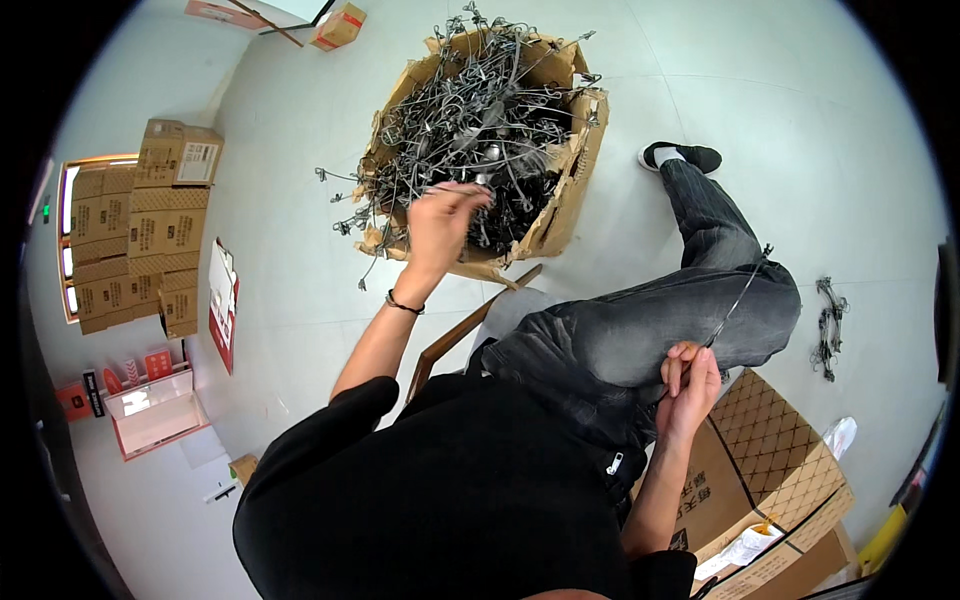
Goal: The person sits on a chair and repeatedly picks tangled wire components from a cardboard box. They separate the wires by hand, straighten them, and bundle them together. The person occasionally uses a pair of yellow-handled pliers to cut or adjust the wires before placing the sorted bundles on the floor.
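You have a pale floor (850, 180) around you. Stacked brown cartons (150, 225) stand to your left, beside a whitish wall (110, 115).

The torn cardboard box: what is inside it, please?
A heaped tangle of dark, wire-like strands fills the torn cardboard box; the left hand is over it. The heap hides the box's bottom.

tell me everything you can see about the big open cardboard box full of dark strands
The brown cardboard box, with ragged edges, stands open-topped on the pale floor, left of the legs. Tangled, wiry dark strands heap above it, some overhanging its rim. The left hand reaches over its near side; whether it touches the cardboard is unclear.
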